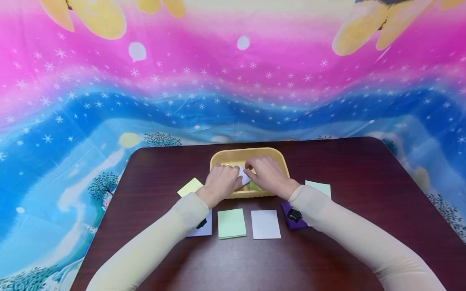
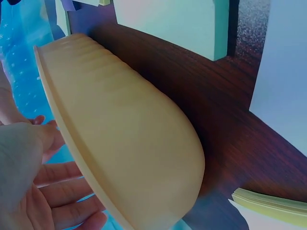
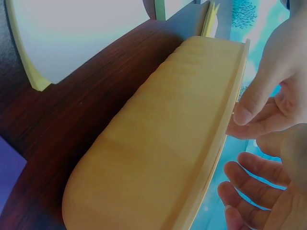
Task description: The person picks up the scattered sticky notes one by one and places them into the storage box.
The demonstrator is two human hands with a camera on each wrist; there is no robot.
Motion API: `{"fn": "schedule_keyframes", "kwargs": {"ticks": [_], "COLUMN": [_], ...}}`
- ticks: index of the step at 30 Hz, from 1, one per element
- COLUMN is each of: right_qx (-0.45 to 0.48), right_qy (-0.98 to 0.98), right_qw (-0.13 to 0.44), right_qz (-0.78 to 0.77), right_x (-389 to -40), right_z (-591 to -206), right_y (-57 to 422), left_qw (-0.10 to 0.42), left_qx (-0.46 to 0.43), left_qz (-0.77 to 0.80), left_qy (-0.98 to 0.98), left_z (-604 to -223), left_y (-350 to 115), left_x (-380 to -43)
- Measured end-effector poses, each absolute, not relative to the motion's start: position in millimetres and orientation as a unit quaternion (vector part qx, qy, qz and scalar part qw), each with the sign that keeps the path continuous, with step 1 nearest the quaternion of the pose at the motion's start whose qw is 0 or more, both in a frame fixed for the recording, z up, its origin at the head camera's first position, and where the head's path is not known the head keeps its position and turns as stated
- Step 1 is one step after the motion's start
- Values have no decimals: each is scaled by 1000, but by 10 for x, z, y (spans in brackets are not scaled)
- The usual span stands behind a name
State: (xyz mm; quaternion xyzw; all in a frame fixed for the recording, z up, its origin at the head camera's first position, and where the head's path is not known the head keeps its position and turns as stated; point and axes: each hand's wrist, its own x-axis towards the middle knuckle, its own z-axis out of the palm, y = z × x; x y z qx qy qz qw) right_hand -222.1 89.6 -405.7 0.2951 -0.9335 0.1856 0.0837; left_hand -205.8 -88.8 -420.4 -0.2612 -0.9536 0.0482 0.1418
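Over a yellow plastic basket [image 1: 255,151], both hands work close together at a small pale lavender sticky note [image 1: 243,180]. My left hand [image 1: 223,180] pinches the note's left side, its thumb and index finger pressed together in the right wrist view. From the right, my right hand [image 1: 267,173] curls thumb and index finger at the note's other edge, partly hidden by the hand itself. Its remaining fingers [image 3: 254,187] are loosely bent past the basket rim. A green note [image 1: 253,186] lies inside the basket, mostly covered by the hands.
Before the basket, a lavender pad [image 1: 204,229], a light green pad [image 1: 231,223], a white pad [image 1: 265,224] and a dark purple pad [image 1: 287,220] form a row. A yellow pad [image 1: 190,186] lies left; a mint pad [image 1: 319,187] lies right, partly under the sleeve.
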Motion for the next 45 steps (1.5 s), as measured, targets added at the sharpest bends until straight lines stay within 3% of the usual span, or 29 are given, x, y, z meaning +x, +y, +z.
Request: {"fn": "schedule_keyframes", "kwargs": {"ticks": [6, 18, 33, 45], "right_qx": [294, 297, 294, 283], "right_qy": [-933, -933, -932, -936], "right_qw": [81, 87, 94, 90], "right_qz": [189, 187, 189, 189], "right_x": [-2204, -2190, -2169, -2173], "right_z": [-4053, -4039, -4026, -4055], "right_y": [919, 974, 1036, 1110], "left_qw": [161, 149, 192, 180], "left_qx": [-266, -270, -287, -293], "left_qz": [39, 39, 25, 0], "left_qy": [-950, -951, -938, -939], "left_z": [-4193, -4182, -4162, -4149], "left_y": [-899, -885, -826, -784], "left_x": [-2037, -2022, -1980, -1954]}}
